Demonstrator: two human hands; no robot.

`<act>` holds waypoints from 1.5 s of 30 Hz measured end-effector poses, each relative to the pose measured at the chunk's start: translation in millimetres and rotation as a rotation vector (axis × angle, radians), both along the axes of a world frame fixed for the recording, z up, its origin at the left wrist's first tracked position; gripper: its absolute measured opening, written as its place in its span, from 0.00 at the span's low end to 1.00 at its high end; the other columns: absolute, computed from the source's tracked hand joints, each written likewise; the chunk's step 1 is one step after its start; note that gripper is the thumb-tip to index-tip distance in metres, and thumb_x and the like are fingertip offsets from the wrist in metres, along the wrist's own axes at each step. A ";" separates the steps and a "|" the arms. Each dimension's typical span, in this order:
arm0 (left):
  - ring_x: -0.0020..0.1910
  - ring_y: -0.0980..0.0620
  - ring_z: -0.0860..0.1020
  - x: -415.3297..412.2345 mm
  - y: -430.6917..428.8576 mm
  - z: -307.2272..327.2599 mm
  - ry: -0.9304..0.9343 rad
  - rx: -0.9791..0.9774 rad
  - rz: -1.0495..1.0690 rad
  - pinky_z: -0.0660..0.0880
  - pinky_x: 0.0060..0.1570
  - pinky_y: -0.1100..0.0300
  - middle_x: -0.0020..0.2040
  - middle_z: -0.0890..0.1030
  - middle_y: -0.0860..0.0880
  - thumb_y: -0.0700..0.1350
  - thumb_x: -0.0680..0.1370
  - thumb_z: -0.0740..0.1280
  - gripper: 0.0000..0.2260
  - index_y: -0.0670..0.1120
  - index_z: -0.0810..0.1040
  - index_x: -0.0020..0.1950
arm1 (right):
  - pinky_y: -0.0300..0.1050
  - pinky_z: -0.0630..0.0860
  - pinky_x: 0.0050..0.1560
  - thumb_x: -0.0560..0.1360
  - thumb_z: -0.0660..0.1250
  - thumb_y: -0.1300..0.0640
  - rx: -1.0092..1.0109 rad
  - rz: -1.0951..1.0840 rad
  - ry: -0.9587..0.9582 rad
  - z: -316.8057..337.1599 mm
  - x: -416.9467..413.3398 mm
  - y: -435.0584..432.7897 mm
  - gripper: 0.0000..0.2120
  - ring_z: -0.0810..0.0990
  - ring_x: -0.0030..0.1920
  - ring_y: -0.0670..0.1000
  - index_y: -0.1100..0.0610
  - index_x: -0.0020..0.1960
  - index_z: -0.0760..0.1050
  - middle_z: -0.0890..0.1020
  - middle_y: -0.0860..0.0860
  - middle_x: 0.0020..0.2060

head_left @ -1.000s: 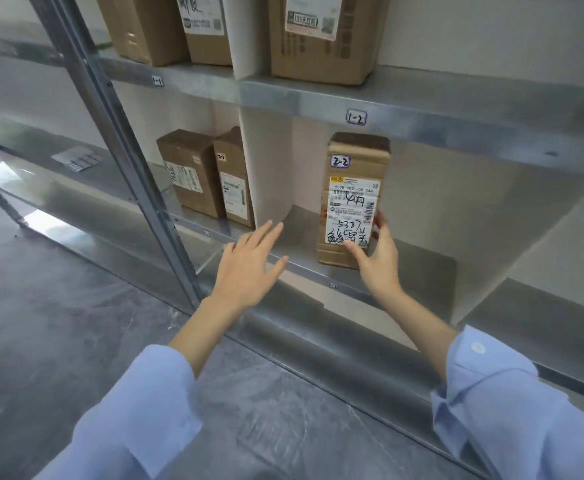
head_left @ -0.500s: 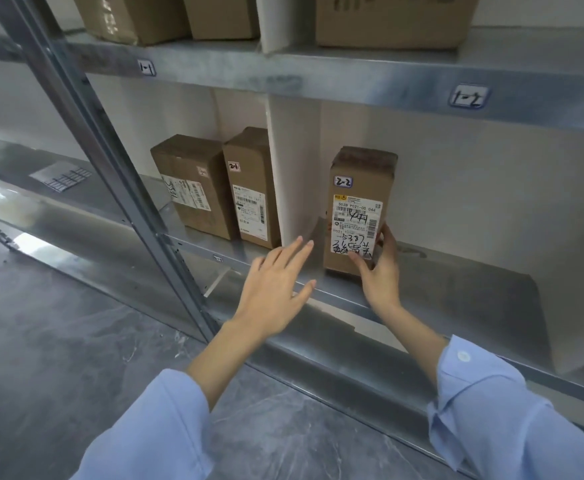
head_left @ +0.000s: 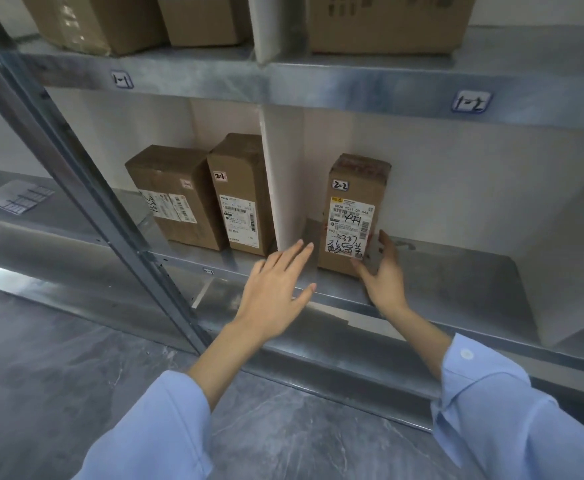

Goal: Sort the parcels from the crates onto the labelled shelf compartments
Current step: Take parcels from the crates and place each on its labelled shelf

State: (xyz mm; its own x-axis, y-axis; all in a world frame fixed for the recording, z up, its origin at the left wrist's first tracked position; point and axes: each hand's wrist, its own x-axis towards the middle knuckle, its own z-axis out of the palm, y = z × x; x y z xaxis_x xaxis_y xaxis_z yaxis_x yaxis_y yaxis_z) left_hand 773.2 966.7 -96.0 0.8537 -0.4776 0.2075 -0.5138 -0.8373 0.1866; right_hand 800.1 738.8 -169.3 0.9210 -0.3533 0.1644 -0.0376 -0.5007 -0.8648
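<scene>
Clasping the upright parcel (head_left: 350, 202), right hand (head_left: 384, 278) curls; left hand (head_left: 273, 292) hovers flat.

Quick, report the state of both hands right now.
Left hand: open, fingers straight, holding nothing.
Right hand: holding the 2-2 parcel by its lower right corner, thumb on the front.

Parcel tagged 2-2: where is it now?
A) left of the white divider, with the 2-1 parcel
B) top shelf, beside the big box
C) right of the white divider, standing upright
C: the 2-2 parcel stands upright just right of the white divider, the right hand holding its lower corner.
</scene>
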 end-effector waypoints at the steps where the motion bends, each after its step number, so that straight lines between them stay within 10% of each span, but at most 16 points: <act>1: 0.75 0.53 0.61 -1.2 -2.6 6.1 0.004 0.002 -0.014 0.60 0.69 0.56 0.80 0.57 0.54 0.57 0.82 0.56 0.28 0.52 0.53 0.81 | 0.44 0.68 0.61 0.76 0.70 0.49 -0.077 -0.009 0.016 4.9 -6.0 -4.5 0.35 0.70 0.70 0.55 0.55 0.77 0.58 0.67 0.53 0.73; 10: 0.76 0.51 0.62 -19.1 -87.9 59.1 0.024 0.032 -0.215 0.61 0.68 0.54 0.79 0.60 0.55 0.64 0.76 0.40 0.34 0.53 0.56 0.80 | 0.55 0.68 0.66 0.81 0.51 0.37 -0.615 -0.049 0.446 75.9 -102.8 -76.5 0.31 0.64 0.72 0.59 0.48 0.80 0.51 0.61 0.53 0.76; 45: 0.78 0.52 0.57 -682.8 -685.6 156.1 -0.002 -0.099 -1.401 0.55 0.74 0.50 0.80 0.55 0.55 0.63 0.82 0.52 0.29 0.54 0.53 0.81 | 0.57 0.66 0.70 0.82 0.54 0.41 -0.357 -1.312 0.592 224.8 -940.5 -451.4 0.29 0.61 0.75 0.57 0.51 0.79 0.54 0.60 0.52 0.77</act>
State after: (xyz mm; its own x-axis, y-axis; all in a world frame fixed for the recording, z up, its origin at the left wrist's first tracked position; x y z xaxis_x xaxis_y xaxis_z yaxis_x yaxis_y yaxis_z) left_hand 90.4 281.1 60.2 -0.3130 -0.9042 0.2906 -0.9004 0.3799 0.2122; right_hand -140.4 287.4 55.5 -0.0539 -0.9882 0.1434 -0.9147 -0.0088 -0.4040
